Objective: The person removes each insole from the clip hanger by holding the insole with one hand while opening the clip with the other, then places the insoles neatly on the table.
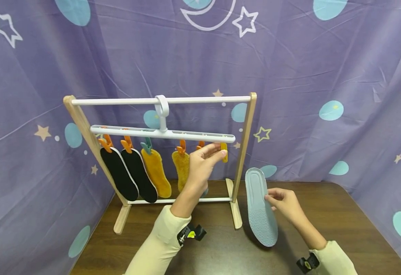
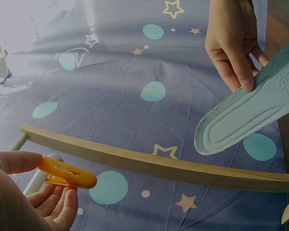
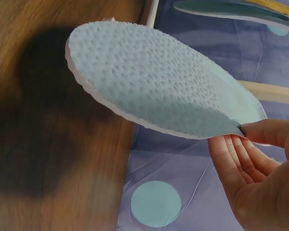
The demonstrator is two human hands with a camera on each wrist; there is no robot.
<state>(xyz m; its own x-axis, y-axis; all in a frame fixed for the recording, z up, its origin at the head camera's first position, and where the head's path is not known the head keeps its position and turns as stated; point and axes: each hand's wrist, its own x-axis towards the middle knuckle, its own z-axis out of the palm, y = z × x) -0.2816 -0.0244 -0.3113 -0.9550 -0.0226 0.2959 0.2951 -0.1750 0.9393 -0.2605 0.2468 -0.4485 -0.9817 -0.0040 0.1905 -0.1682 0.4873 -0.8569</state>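
Observation:
At the right end of the white hanger bar [image 1: 186,135], my left hand [image 1: 200,164] pinches a yellow-orange clip [image 2: 70,174] between thumb and fingers. My right hand [image 1: 286,205] grips a pale blue insole [image 1: 260,210] by its edge, thumb on one face. The insole is held up to the right of the rack, its narrower end upward and its dimpled wide end low. Along the bar, orange and teal clips hold two black insoles [image 1: 119,173] and two yellow insoles [image 1: 156,172]. Behind my left hand another orange clip [image 1: 200,144] shows, with a bluish insole mostly hidden below it.
The hanger hooks over the top rail [image 1: 118,101] of a wooden rack, whose right post [image 1: 244,149] stands between my hands. Its feet rest on a brown wooden table [image 1: 324,214]. A purple curtain [image 1: 307,76] with stars and teal spots hangs behind.

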